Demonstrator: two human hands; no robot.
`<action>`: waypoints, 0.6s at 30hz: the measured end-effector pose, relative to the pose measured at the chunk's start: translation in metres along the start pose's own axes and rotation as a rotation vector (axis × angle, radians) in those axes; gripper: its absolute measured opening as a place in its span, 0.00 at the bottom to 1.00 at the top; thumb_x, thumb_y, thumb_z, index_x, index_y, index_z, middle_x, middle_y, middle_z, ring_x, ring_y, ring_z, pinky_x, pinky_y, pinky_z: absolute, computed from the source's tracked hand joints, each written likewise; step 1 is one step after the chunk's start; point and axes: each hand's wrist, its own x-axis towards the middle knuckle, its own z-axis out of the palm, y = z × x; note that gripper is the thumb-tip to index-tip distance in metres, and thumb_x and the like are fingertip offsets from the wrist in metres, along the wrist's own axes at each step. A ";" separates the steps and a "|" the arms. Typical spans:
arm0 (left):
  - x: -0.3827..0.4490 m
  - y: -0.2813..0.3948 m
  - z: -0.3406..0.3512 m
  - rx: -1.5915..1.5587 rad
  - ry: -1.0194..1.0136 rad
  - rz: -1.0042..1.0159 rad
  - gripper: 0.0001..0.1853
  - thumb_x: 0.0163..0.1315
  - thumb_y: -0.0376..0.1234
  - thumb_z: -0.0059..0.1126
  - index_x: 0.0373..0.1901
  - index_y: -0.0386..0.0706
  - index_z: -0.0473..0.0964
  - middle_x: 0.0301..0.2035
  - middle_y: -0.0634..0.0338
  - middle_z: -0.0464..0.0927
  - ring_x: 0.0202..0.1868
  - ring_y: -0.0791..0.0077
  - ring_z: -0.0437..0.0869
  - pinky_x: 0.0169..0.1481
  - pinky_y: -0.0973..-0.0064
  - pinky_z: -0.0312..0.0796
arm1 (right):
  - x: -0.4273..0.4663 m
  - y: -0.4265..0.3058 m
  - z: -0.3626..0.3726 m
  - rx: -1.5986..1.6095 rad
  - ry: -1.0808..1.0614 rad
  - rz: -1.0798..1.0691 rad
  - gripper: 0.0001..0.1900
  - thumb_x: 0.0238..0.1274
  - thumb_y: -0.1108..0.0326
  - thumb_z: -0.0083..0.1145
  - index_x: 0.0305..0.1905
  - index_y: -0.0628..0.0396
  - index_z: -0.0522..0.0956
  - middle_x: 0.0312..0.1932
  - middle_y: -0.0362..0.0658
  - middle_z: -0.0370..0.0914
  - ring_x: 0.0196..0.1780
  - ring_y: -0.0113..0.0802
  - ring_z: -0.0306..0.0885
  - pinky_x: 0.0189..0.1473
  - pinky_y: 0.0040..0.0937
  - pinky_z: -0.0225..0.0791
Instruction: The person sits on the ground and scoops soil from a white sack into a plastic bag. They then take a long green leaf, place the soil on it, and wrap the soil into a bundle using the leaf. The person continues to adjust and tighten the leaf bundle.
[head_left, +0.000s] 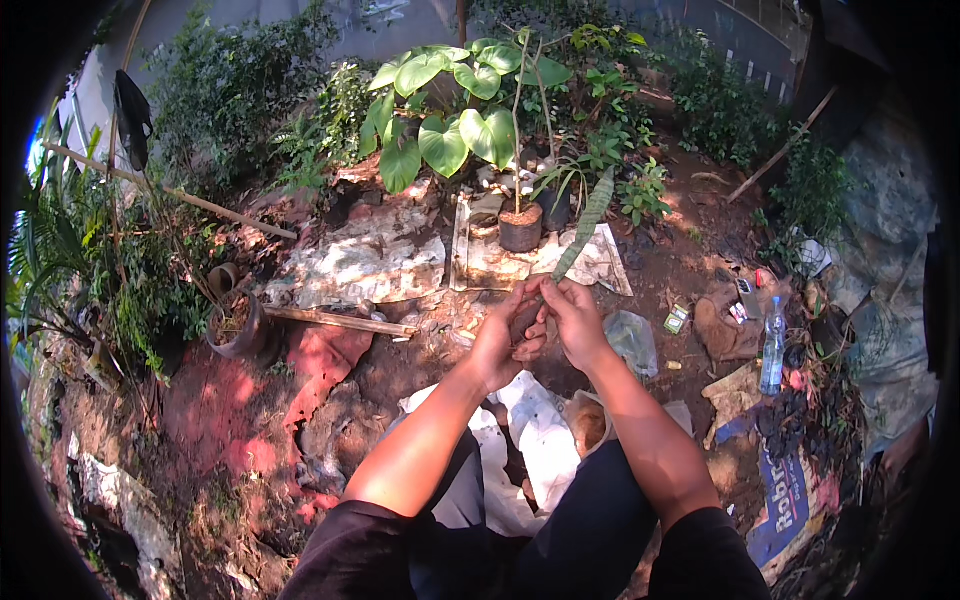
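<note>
A long, mottled green snake plant leaf (589, 217) rises from my hands, leaning up and to the right. Its lower end is pinched between the thumb and fingers of my right hand (579, 322). My left hand (499, 341) meets the right one there, fingers curled and fingertips close to the leaf's base. Whether the left hand grips anything is hidden. Below my forearms, a white plastic sack (536, 420) lies between my knees. Beyond the hands stands a black nursery pot (520, 229) with a bare stem in soil.
A clear plastic bag (631, 341) lies right of my hands. Further right are a plastic bottle (772, 352), a phone (748, 298) and a small green-and-white pack (676, 319). At left, a wooden stick (341, 321) lies by a tilted pot (259, 330). Broad-leaved plants (442, 142) stand behind.
</note>
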 end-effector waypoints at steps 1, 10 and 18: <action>0.000 -0.001 0.000 -0.061 -0.071 0.025 0.26 0.83 0.55 0.36 0.50 0.42 0.73 0.28 0.66 0.71 0.20 0.82 0.62 0.23 0.84 0.53 | 0.001 -0.001 -0.001 -0.024 -0.029 0.034 0.14 0.80 0.61 0.56 0.49 0.63 0.82 0.41 0.39 0.82 0.34 0.19 0.73 0.34 0.22 0.71; 0.002 -0.001 -0.005 0.211 0.038 0.071 0.22 0.82 0.52 0.45 0.34 0.45 0.70 0.20 0.70 0.64 0.17 0.84 0.59 0.22 0.81 0.51 | 0.003 -0.004 -0.003 -0.212 -0.129 -0.249 0.19 0.78 0.63 0.58 0.65 0.61 0.74 0.49 0.39 0.80 0.49 0.24 0.76 0.47 0.25 0.70; 0.011 -0.003 -0.015 0.532 0.157 0.326 0.26 0.82 0.51 0.44 0.26 0.44 0.70 0.18 0.70 0.65 0.17 0.83 0.62 0.22 0.78 0.54 | 0.013 0.008 -0.018 -0.137 -0.012 -0.181 0.13 0.76 0.64 0.61 0.55 0.61 0.78 0.45 0.38 0.81 0.49 0.23 0.77 0.50 0.25 0.68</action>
